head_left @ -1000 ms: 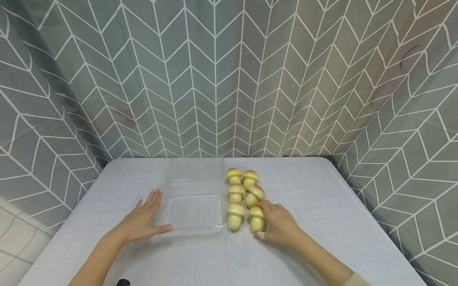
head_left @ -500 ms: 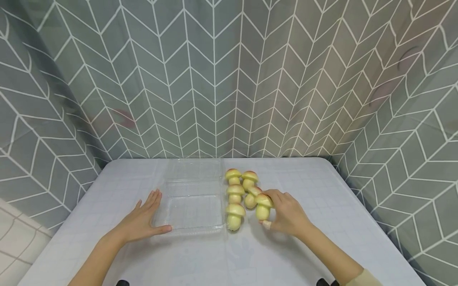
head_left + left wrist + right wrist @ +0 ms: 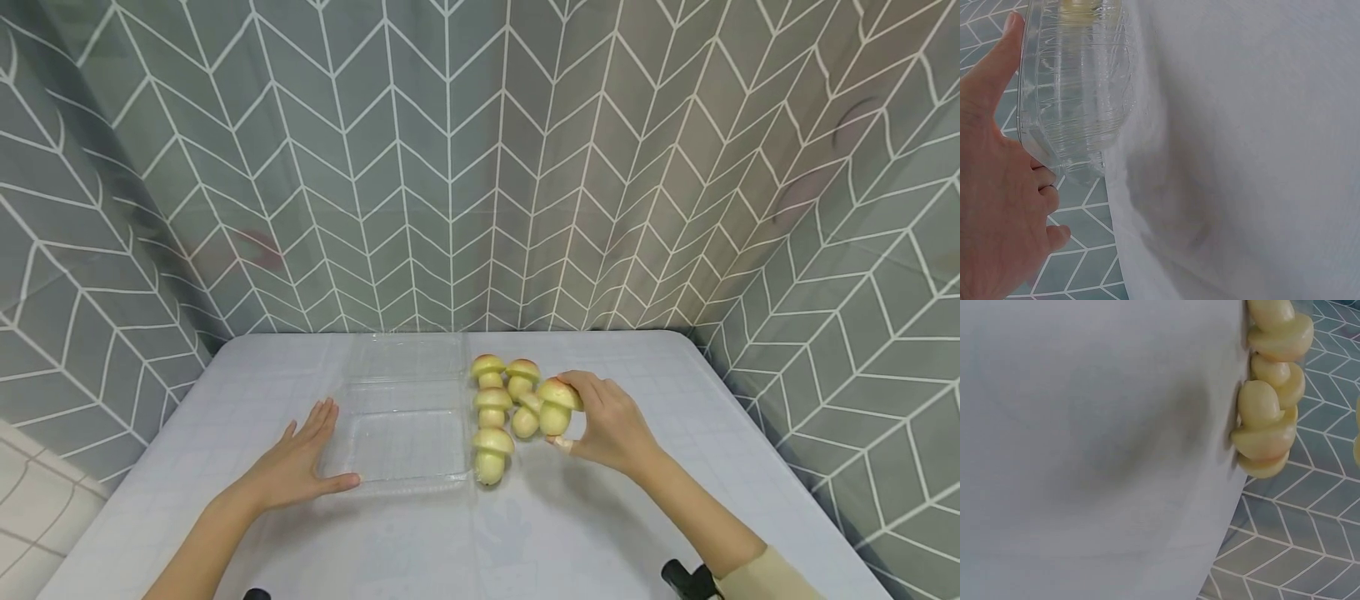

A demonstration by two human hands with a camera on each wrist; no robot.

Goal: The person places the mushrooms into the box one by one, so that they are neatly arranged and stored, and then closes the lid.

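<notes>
Mushroom (image 3: 557, 407) with a red-flushed yellow cap is upright in the pinch of the right hand (image 3: 611, 427), whose fingertips clamp the cap from the right while the thumb sits low by the stem. Just left of those fingertips, partly hidden behind the held one, is a neighbouring mushroom (image 3: 525, 423); beyond it from the fingers is a far mushroom (image 3: 522, 379), and farther left runs a column of three mushrooms (image 3: 492, 454). The left hand (image 3: 294, 467) has straight fingers and a thumb spread wide. Right of those fingers lies a clear container (image 3: 408, 446), its lid (image 3: 408, 357) laid back beyond them; the thumb appears to touch the rim. White cloth (image 3: 517, 542) spreads below both hands.
</notes>
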